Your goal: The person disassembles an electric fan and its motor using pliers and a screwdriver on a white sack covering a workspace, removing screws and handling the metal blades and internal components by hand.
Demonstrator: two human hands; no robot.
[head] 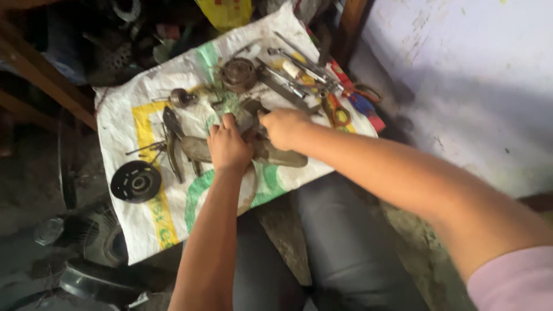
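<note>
My left hand [228, 146] and my right hand [283, 126] both grip a greasy, brown metal machine part [276, 154] that lies on a white woven sack [121, 118] spread on the floor. The part runs from under my left palm out to the right, below my right wrist. My fingers cover its middle, so its shape there is hidden.
On the sack lie a black round disc [136, 181], a rusty round hub [238, 74], a small ball-shaped piece [182, 97], dark curved levers [173, 138] and several wrenches and pliers [299, 72]. Dark scrap parts crowd the floor at left. A pale wall [461, 75] rises at right.
</note>
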